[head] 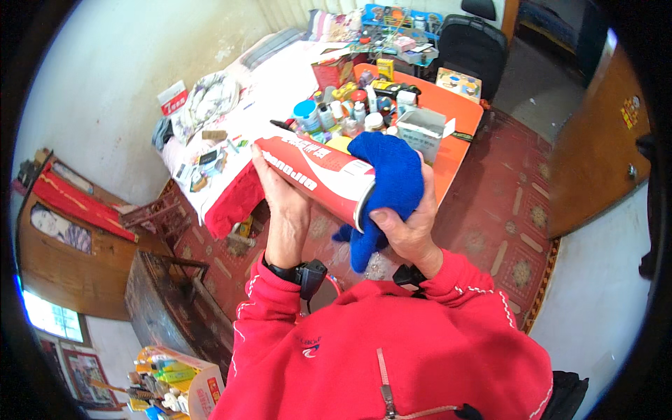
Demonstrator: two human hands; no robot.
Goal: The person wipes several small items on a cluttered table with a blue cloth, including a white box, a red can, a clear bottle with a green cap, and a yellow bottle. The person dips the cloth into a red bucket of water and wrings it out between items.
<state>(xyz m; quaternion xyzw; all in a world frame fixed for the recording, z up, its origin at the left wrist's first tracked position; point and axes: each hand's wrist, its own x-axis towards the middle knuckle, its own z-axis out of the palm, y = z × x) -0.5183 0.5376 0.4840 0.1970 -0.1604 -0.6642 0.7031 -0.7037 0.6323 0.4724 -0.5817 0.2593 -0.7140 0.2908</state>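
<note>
A red and white cylindrical can point(315, 170) with printed writing lies tilted across both hands in front of me. My left hand point(283, 197) grips its left end, thumb up along the side. At the can's right end, a blue knit cloth point(391, 178) covers part of the metal-rimmed base, with loose ends hanging below. My right hand point(415, 226) holds this cloth against the can, its thumb near the rim. The fingers behind the can and cloth are mostly hidden.
Beyond my hands stands an orange table point(457, 115) crowded with bottles, jars and an opened carton point(422, 134). Left of it is a bed point(283, 68) with small items. A dark wooden bench point(163, 299) and a box of bottles and brushes point(202, 388) are lower left.
</note>
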